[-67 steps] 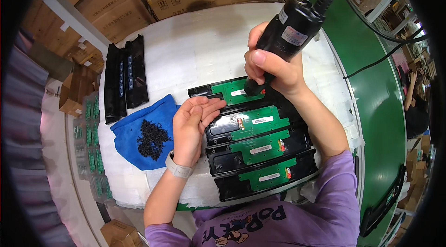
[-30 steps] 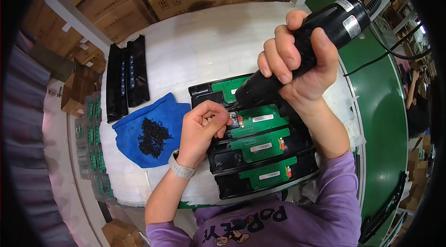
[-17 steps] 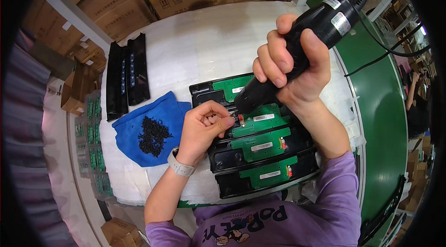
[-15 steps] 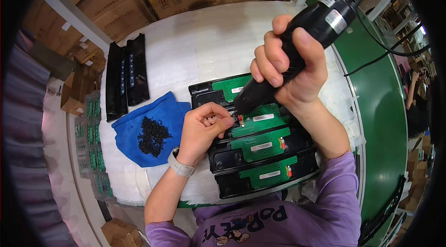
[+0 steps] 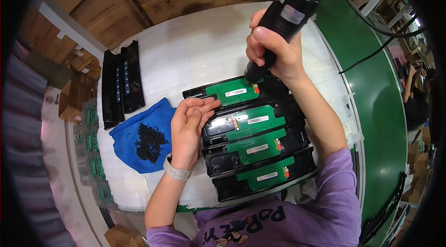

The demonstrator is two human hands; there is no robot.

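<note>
Right hand (image 5: 272,54) clamped on black electric screwdriver (image 5: 283,19), tip down on right end of farthest green circuit board (image 5: 232,92). Left hand (image 5: 190,124) cupped, fingers loosely curled, resting against left end of second black tray (image 5: 218,128); probably cradling screws, contents not clear. Four trays stacked toward near table edge. Risks: bit slipping off screw head and scoring board; trailing cable (image 5: 371,54) tugging driver off line; loose screws spilling from blue cloth (image 5: 139,140).

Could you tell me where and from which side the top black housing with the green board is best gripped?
Probably by its bare left end, from the left with fingers across the narrow width. The right hand presses the electric screwdriver at its right end, and the left hand lies just below.
</note>
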